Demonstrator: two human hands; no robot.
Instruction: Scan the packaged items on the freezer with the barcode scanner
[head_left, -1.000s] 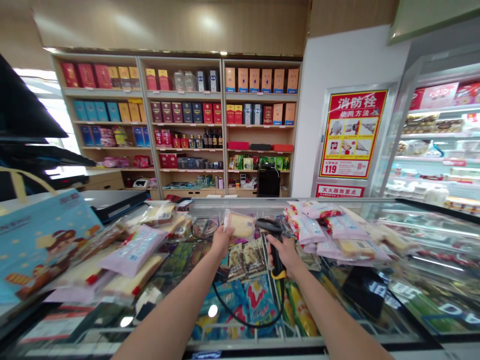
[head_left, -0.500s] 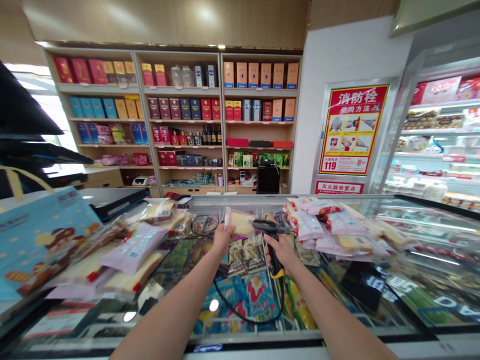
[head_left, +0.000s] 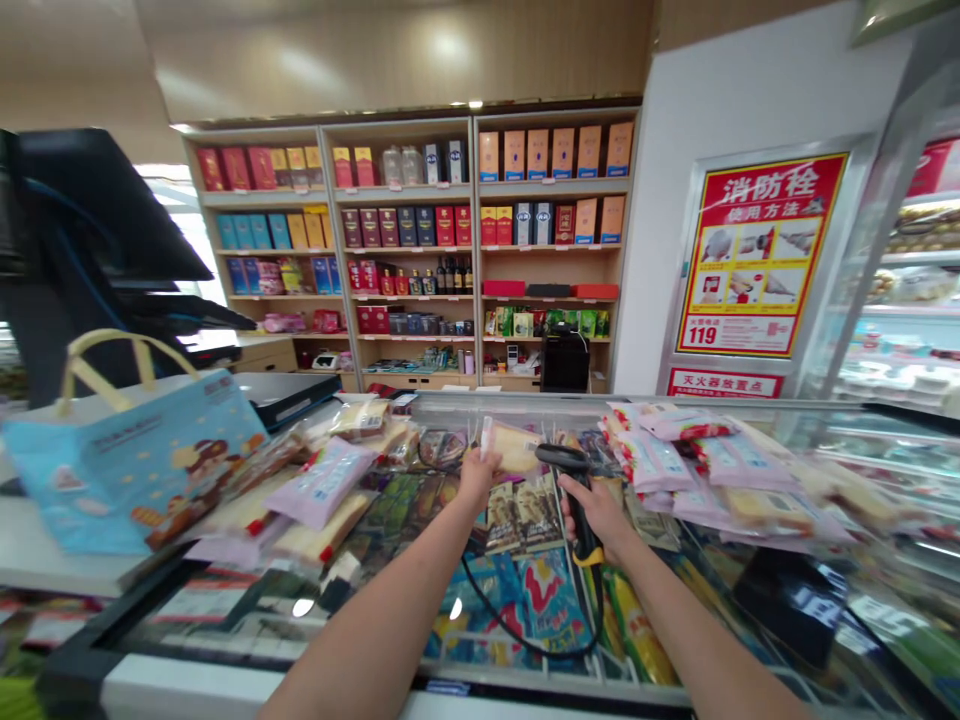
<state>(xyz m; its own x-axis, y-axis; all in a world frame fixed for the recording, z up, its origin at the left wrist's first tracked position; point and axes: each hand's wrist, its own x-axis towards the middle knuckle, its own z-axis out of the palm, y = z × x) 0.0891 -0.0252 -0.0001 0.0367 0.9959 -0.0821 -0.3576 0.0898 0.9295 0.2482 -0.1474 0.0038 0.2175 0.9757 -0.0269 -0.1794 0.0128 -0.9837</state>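
Black scanner, handle partly hidden by clasping right hand; left hand pinches bread pack, print blurred.

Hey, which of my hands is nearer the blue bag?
Left. Your left hand, holding a wrapped packet, is right of the blue bag; your right hand, holding the scanner, is farther right.

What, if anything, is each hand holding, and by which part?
The left hand holds a pale wrapped pack by its lower left corner; the right hand holds a black scanner by its handle.
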